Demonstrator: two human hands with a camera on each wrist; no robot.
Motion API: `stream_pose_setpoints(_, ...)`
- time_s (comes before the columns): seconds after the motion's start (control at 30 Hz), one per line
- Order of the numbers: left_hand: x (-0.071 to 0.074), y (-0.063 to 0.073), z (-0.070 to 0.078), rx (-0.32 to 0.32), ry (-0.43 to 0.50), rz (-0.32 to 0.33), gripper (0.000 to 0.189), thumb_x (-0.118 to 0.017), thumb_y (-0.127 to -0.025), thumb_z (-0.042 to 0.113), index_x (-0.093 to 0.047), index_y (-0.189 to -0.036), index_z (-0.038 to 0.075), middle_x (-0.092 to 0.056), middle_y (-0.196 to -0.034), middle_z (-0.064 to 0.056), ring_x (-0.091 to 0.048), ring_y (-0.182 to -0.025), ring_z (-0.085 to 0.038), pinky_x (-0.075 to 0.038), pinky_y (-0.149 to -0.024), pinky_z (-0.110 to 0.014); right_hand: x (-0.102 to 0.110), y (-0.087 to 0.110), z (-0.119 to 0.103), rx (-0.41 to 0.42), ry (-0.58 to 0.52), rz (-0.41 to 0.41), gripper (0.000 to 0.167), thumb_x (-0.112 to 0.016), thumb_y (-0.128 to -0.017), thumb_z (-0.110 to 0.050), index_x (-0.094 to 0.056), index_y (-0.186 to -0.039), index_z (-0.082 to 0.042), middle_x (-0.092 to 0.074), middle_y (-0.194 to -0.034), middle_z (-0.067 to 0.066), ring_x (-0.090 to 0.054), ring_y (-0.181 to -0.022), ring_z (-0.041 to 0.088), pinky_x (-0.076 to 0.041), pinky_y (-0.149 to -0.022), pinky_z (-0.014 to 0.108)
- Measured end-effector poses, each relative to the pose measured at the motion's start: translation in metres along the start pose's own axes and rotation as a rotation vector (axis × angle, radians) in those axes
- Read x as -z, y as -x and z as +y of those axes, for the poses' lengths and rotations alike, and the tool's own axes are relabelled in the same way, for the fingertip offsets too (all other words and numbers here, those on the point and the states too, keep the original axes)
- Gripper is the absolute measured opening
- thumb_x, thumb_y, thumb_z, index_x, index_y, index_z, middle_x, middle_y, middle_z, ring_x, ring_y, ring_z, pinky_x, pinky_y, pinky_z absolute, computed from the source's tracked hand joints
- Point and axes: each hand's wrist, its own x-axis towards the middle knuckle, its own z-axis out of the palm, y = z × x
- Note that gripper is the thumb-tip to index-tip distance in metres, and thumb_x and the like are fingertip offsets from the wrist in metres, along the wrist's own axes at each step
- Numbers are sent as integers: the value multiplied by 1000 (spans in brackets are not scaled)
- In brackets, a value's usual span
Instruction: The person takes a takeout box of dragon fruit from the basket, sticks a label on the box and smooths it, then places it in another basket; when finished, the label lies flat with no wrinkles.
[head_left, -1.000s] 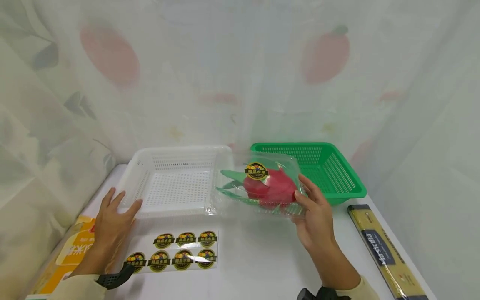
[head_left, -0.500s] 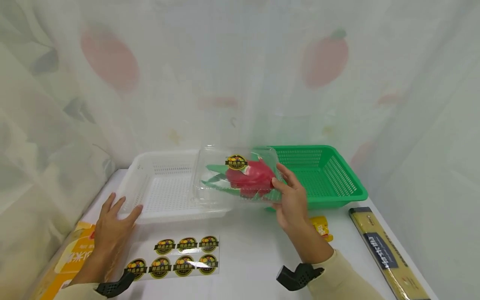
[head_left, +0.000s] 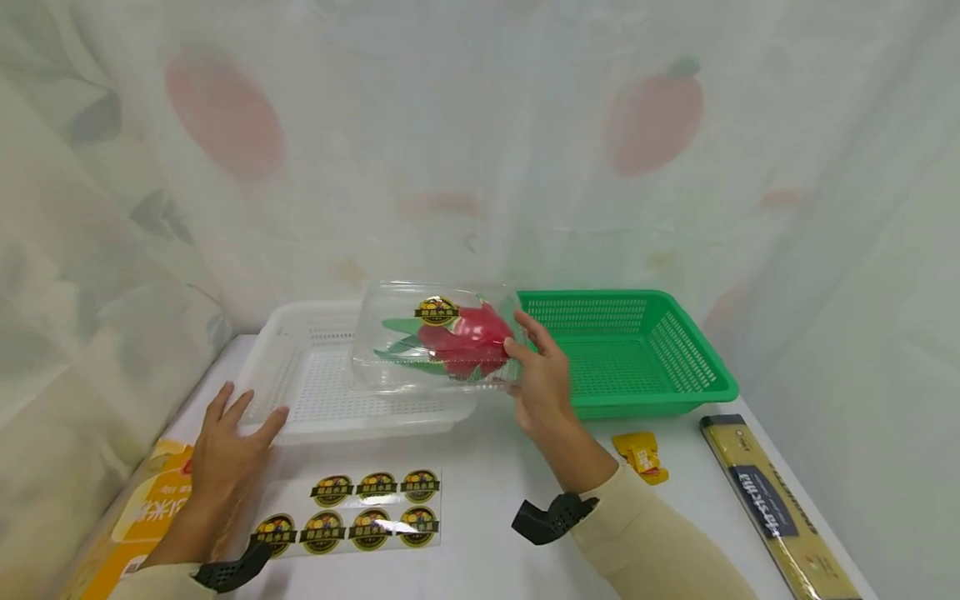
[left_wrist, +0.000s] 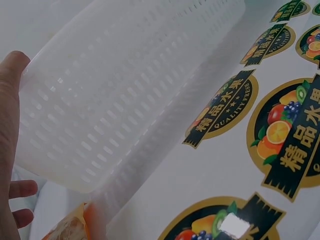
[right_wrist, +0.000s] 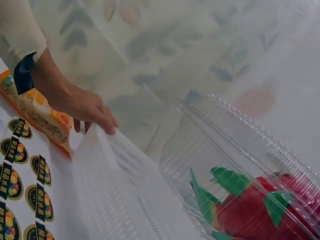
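My right hand (head_left: 543, 367) grips the right end of a clear plastic clamshell box (head_left: 367, 367). Inside lies a red dragon fruit (head_left: 480, 329) with green scales; a round black-and-gold sticker (head_left: 437, 311) is on the lid. The box is raised over the right part of a white perforated basket (head_left: 300, 375), tilted. My left hand (head_left: 231, 442) rests with spread fingers at the basket's near-left corner, thumb on the rim. In the right wrist view, that left hand (right_wrist: 90, 107) touches the basket's corner (right_wrist: 100, 145), and the box (right_wrist: 200, 145) hangs beside it.
A green basket (head_left: 630, 350) stands at the back right. A sheet of stickers (head_left: 375, 500) lies in front of the white basket. A small yellow packet (head_left: 641, 457) and a gold-and-black package (head_left: 765, 500) are at right. An orange bag (head_left: 153, 500) lies under the left forearm.
My right hand has carried the clamshell box left and slightly up, from between the baskets to over the white basket. The yellow packet has come into view. My left hand stays put.
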Motion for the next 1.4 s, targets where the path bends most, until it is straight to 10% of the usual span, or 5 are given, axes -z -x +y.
stream_pose_setpoints(1.4,3,1,6,33,-8,-12,74,-61,-90,46,-44,-141,-4,-18,-157,-14,-24,-136,-45,-22,-104,-62,-79,-40,90,-40,127,-17,42,-56,-92,-6,-62,-131,-24,-43,-140,4,-53,-115,20,-48,-89,33)
